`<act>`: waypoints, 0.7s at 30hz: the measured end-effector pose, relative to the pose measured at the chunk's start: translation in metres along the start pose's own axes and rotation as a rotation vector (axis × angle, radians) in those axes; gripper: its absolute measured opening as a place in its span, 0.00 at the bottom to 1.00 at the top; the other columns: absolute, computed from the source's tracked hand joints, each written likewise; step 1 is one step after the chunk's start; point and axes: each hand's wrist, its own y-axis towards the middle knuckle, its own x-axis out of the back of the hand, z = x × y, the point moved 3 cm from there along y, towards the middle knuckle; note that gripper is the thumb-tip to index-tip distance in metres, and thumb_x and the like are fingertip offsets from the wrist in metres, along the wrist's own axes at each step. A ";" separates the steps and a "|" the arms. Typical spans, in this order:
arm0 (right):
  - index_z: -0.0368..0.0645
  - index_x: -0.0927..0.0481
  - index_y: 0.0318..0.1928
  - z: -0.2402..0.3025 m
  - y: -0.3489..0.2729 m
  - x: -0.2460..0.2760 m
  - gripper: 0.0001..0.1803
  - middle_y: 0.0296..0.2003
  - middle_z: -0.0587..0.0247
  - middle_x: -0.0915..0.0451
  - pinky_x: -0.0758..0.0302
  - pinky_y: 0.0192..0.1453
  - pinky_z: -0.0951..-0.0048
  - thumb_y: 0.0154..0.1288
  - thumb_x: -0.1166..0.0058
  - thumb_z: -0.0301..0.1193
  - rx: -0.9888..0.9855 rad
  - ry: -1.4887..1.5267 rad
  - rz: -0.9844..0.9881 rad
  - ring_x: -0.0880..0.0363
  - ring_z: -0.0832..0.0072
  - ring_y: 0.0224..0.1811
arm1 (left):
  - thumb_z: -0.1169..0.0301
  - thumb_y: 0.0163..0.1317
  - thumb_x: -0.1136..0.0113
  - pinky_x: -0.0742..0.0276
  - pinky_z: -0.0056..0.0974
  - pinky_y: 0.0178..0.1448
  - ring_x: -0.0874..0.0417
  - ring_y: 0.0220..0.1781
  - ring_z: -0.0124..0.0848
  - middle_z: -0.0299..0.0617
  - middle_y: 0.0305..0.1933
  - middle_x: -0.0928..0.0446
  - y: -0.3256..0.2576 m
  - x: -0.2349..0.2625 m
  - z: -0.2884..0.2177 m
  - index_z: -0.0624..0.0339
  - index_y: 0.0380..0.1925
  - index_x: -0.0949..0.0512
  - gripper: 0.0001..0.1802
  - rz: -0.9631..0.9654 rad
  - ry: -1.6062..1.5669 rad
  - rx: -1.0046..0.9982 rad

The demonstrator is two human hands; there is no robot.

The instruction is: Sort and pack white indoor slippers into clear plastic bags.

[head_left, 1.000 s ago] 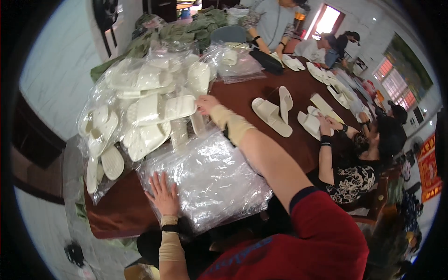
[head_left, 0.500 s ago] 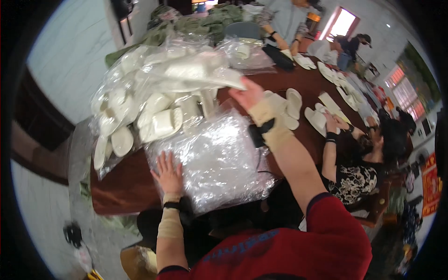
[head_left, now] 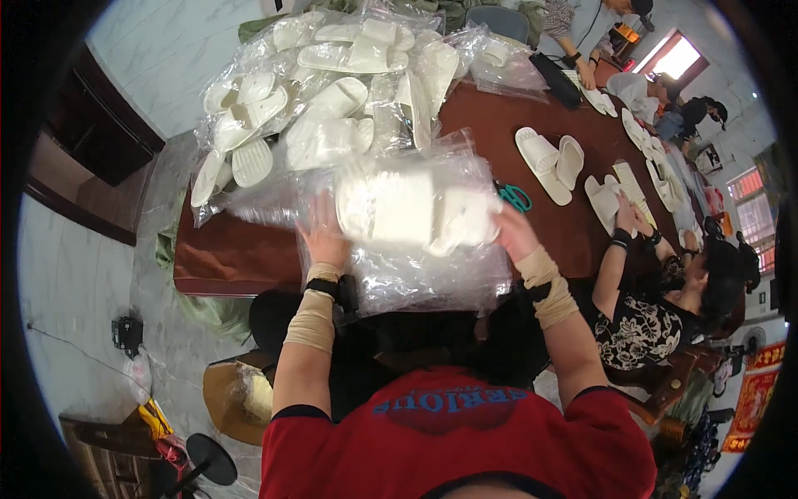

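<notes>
Brown table (head_left: 490,133), bagged slippers (head_left: 324,125), scissors (head_left: 515,197)

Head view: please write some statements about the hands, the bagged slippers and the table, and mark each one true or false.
1. Both hands hold one clear bag of white slippers between them. True: the left hand and the right hand grip its two ends.
2. The table is green. False: it is dark reddish brown.
3. Teal-handled scissors lie on the table near the right hand. True.
4. The pile of bagged slippers lies on the floor. False: it lies on the table.
5. The loose pair of slippers is black. False: it is white.
</notes>
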 end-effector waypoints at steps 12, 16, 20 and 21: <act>0.39 0.33 0.57 -0.053 0.024 -0.040 0.28 0.40 0.55 0.20 0.19 0.30 0.72 0.61 0.40 0.38 -0.200 -0.512 0.066 0.18 0.71 0.38 | 0.50 0.60 0.50 0.62 0.73 0.69 0.50 0.76 0.43 0.40 0.75 0.49 -0.008 -0.034 0.028 0.49 0.65 0.37 0.34 -0.072 0.267 -0.119; 0.41 0.38 0.63 -0.087 0.027 -0.022 0.38 0.41 0.49 0.18 0.20 0.29 0.70 0.57 0.36 0.44 -0.012 -0.857 -0.118 0.16 0.66 0.36 | 0.50 0.60 0.50 0.62 0.74 0.69 0.50 0.76 0.43 0.40 0.75 0.49 -0.007 -0.034 0.018 0.49 0.66 0.37 0.34 -0.081 0.250 -0.125; 0.41 0.41 0.66 -0.060 -0.009 -0.048 0.42 0.44 0.49 0.20 0.21 0.41 0.66 0.57 0.36 0.44 -0.274 -0.666 -0.134 0.18 0.63 0.38 | 0.50 0.60 0.50 0.62 0.74 0.69 0.50 0.76 0.43 0.40 0.75 0.49 0.003 -0.032 0.022 0.49 0.66 0.38 0.35 -0.077 0.256 -0.095; 0.41 0.41 0.66 -0.059 -0.010 -0.044 0.42 0.44 0.49 0.20 0.21 0.41 0.66 0.57 0.36 0.44 -0.277 -0.665 -0.143 0.18 0.63 0.38 | 0.50 0.60 0.50 0.62 0.74 0.69 0.50 0.76 0.43 0.39 0.75 0.49 0.004 -0.031 0.022 0.49 0.66 0.38 0.35 -0.075 0.246 -0.100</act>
